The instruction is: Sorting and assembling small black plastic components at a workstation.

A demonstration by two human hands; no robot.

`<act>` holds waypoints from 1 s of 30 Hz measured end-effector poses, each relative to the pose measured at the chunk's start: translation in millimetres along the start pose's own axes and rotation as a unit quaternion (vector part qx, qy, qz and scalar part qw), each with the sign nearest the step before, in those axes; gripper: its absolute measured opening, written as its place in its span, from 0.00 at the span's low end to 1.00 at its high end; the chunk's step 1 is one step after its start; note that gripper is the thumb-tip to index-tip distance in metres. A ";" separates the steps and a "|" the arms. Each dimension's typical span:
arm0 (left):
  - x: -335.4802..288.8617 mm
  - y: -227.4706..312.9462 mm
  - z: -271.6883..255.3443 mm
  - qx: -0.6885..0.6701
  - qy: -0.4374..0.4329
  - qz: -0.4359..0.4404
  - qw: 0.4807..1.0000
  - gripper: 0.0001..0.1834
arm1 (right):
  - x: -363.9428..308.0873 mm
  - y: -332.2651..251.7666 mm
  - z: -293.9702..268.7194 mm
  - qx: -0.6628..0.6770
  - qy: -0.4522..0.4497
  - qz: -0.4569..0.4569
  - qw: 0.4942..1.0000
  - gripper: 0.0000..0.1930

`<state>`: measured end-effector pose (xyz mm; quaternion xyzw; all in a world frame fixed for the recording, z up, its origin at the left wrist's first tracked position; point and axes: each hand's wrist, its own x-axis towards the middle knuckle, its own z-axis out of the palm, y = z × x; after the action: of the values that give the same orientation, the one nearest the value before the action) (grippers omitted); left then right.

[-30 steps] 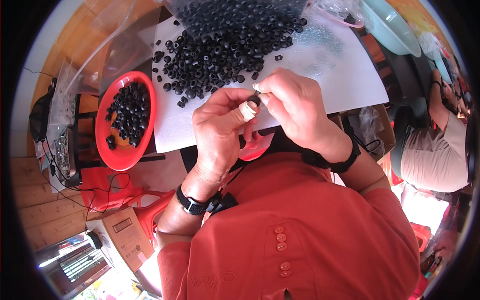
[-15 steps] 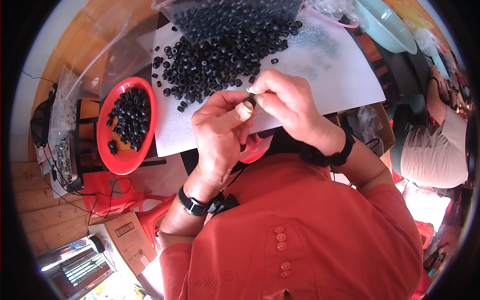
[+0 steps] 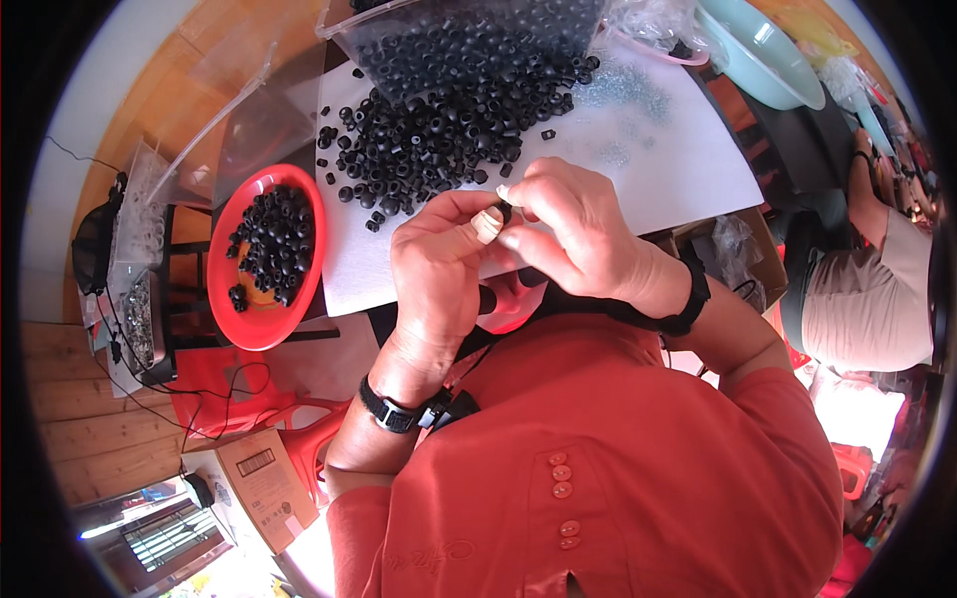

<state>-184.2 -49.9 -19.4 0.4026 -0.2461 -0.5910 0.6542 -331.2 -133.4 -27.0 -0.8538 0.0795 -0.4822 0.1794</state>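
Note:
My left hand (image 3: pixel 439 261) is closed around a small black plastic part (image 3: pixel 504 212), mostly hidden by the fingers. Pale tape wraps the left thumb (image 3: pixel 487 225). From the other side my right hand (image 3: pixel 583 234) reaches in, its index finger, with a pale covering at the tip, at the part's upper end and its thumb a little lower, so the part sits between them. Just beyond both hands, a heap of similar black parts (image 3: pixel 429 140) spreads over the white table sheet (image 3: pixel 678 179).
A red oval basin (image 3: pixel 261 334) with black parts stands on the left. Behind the heap is a clear plastic bin (image 3: pixel 344 45) full of them. Tiny clear pieces (image 3: pixel 628 95) lie scattered at the right, near a pale green basin (image 3: pixel 768 60). Another person (image 3: pixel 867 299) sits far right.
My right thumb has moved down, away from the index fingertip, widening the gap between them. The table and basin have shifted slightly right and down in the view.

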 end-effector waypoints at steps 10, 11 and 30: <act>-6.5 3.6 5.3 0.046 -0.016 -0.052 0.997 0.12 | -10.6 2.6 13.1 -0.146 0.080 0.006 0.986 0.17; -7.6 3.1 5.1 0.093 -0.017 -0.047 0.994 0.13 | -11.2 2.1 12.4 -0.146 0.080 0.007 0.986 0.17; -20.4 8.9 -4.7 0.172 -0.024 -0.028 0.984 0.09 | -15.5 -11.8 23.2 0.008 0.065 0.026 0.998 0.13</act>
<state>-179.0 -29.2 -11.6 0.5016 -0.3487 -0.5672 0.5524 -320.0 -112.4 -45.7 -0.8170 0.1094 -0.5322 0.1932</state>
